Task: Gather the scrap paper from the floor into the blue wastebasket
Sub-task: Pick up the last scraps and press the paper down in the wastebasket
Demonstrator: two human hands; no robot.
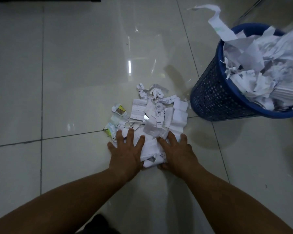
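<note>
Head view, only one supplied. Both forearms enter from bottom edge, bare. Left hand [127, 150] flat, fingers spread wide, palm down on near-left edge of scrap paper [152, 122]. Right hand [176, 152] likewise spread wide, palm down on near-right side, thumb tucked at the pile's near corner. Neither hand has closed on anything yet; paper is pinned, not lifted.

Scrap paper lies on tiled floor [74, 73] as one loose heap: white slips, crumpled bits, a few colour-printed pieces at left fringe. Blue wastebasket [213, 92] stands upright to right of the heap, near it, a few slips reaching almost to its base. Basket already heaped above rim w/ white paper, one long strip sticking up.

Assessment: step in hand is raking pile together. Recommend sweeping outliers inward first, esp. left-side colour pieces, then cupping from both sides and compressing before lift. Basket is full; loose drop likely spills, so press load down on arrival.
</note>
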